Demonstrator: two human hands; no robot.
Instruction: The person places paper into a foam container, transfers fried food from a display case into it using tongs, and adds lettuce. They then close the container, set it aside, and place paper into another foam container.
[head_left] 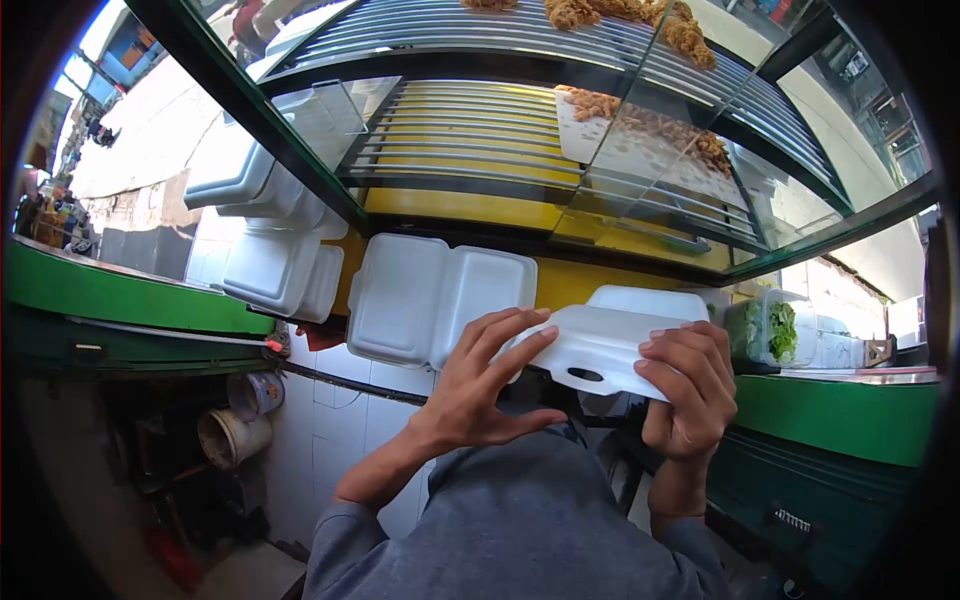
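Note:
A white foam takeaway box [615, 340] is held up in front of my body, with a slot-holed tab on its near edge. My right hand [692, 390] grips its right end, fingers curled over the top and the thumb beneath. My left hand [492, 385] has its fingers apart, the fingertips at the box's left corner and the thumb stretched to the right. Just left of it, another foam box [400, 300] lies opened flat on the counter. A white foam panel [645, 298] shows behind the held box.
Stacked foam boxes [270, 265] stand at the left. Ahead is a glass display case with metal racks [460, 130], fried pieces [685, 40] on top and crumbly fried bits [650, 125] on a lower tray. Leafy greens [782, 330] sit in a clear container at right.

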